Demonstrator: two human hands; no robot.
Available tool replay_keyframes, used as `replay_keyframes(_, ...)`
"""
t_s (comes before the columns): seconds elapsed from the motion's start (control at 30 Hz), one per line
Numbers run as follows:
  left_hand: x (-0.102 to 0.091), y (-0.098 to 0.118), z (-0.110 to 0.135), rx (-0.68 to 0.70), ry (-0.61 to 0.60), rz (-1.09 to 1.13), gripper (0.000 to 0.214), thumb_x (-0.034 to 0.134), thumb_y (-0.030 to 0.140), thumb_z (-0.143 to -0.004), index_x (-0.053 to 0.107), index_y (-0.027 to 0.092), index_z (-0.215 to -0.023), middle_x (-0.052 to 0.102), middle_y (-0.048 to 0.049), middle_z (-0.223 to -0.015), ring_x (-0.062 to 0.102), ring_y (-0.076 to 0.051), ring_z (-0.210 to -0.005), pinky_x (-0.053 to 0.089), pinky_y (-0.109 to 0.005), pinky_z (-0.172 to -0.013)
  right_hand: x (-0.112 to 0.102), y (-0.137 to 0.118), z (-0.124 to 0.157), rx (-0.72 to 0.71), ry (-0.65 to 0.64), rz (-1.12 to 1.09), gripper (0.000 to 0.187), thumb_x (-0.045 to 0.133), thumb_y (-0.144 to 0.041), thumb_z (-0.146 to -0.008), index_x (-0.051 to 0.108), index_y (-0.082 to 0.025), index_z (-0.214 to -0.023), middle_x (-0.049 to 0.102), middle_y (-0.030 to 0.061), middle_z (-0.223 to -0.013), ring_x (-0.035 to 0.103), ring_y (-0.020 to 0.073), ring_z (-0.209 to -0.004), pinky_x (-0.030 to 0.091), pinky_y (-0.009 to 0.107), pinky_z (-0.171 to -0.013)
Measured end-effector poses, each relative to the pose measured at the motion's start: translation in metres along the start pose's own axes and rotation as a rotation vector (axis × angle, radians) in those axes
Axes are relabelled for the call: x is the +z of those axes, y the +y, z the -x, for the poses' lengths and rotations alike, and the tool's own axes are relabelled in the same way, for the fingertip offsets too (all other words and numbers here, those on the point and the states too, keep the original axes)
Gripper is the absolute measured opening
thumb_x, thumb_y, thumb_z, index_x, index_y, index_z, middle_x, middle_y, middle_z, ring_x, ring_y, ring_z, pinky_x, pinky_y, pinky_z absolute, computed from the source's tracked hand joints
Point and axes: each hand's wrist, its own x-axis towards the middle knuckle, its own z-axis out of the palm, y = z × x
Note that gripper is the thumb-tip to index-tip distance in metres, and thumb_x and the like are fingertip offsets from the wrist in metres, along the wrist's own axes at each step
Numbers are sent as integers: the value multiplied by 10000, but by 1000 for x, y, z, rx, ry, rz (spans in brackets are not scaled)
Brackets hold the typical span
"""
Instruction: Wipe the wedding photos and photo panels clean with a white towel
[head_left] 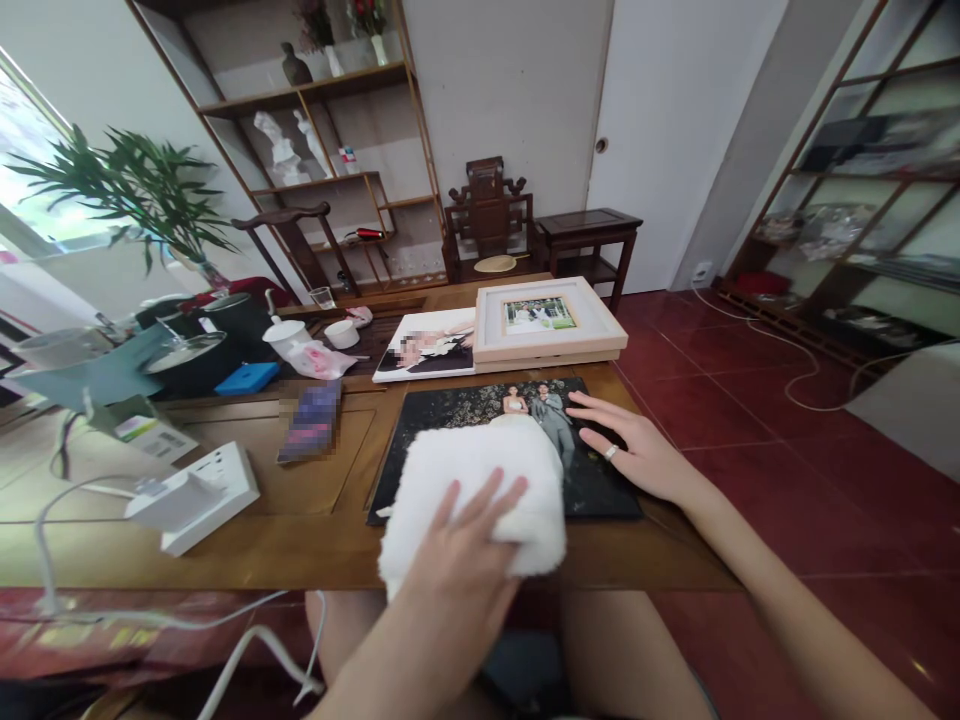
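A fluffy white cloth (480, 450) covers the lower left part of a dark photo panel (450, 405) that lies flat near the table's front edge. My left hand (469, 545) grips the cloth from above, its fingers spread and pressed into the pile. Two standing figures in wedding clothes show on the panel above the cloth. At the panel's right side rests my right hand (626, 440), open, fingers stretched over its surface, a ring on one finger. The part of the panel under the cloth is hidden.
Behind the panel lie a framed photo (551, 350) and a white-edged print (427, 345). To the left are a white power strip (210, 497) with cables, a purple packet (311, 420), a blue box (247, 377), a white teapot (286, 335) and dark pots. Red tiled floor (750, 420) lies right.
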Motion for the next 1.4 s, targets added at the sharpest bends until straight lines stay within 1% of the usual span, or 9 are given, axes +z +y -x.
replay_keyframes(0.17,-4,-58,28,-286,147,-2,284,392,245,-890,668,181,-886,514,-105,-1344,398,-279,-1298,301,-509,-1064,3,-1,1,-68,-9,86,347,470,-314,-891,597,-202,-1194,530,109,-1351,411,250,-1311,345,493,-1070)
replay_keyframes(0.27,2,-79,39,-510,350,107,365,371,373,-901,629,177,-732,700,-123,-961,619,-268,-979,436,-402,-942,4,-4,1,-59,-37,175,356,446,-305,-903,573,-172,-1207,508,137,-1366,403,262,-1315,325,538,-1065)
replay_keyframes(0.37,7,-85,45,-649,485,245,367,456,457,-840,562,190,-613,683,-74,-703,632,-237,-733,498,-316,-764,5,-20,2,-83,-56,310,376,424,-321,-913,543,-165,-1234,468,140,-1399,333,307,-1350,231,646,-1055)
replay_keyframes(0.53,13,-89,50,-881,734,455,389,719,460,-595,655,133,-796,713,-100,-866,643,-311,-879,514,-356,-795,25,-86,-2,-373,-249,384,490,415,-376,-917,447,-124,-1336,419,147,-1436,299,283,-1366,228,523,-1111)
replay_keyframes(0.73,13,-98,54,-1096,1040,801,423,761,267,-604,664,98,-979,689,-134,-1062,628,-295,-1029,500,-377,-910,88,-138,-27,-487,-340,505,714,460,-540,-854,413,-29,-1351,406,246,-1413,320,394,-1327,250,573,-1065)
replay_keyframes(0.93,17,-105,56,-1105,1188,962,417,760,228,-622,660,89,-1002,693,-140,-1050,635,-282,-1028,489,-394,-937,120,-149,-45,-456,-355,701,609,447,-467,-891,423,-62,-1346,457,305,-1343,466,416,-1218,406,552,-918)
replay_keyframes(1.13,17,-106,56,-1084,1185,953,438,763,223,-618,658,78,-1017,675,-156,-1090,627,-289,-1045,478,-397,-951,123,-159,-46,-502,-422,787,476,390,-302,-933,387,-114,-1371,463,345,-1311,517,423,-1172,431,605,-835)
replay_keyframes(1.27,17,-107,56,-1063,1173,945,454,765,243,-624,653,83,-1033,667,-155,-1111,619,-286,-1060,471,-395,-958,123,-161,-45,-504,-391,777,445,308,-140,-932,384,-124,-1370,465,345,-1308,531,405,-1165,425,640,-821)
replay_keyframes(1.4,17,-106,56,-1088,1165,926,467,766,245,-617,652,81,-1039,668,-157,-1108,620,-285,-1059,474,-392,-956,125,-164,-40,-450,-327,723,427,302,-152,-937,416,-123,-1348,464,335,-1317,516,406,-1181,410,662,-837)
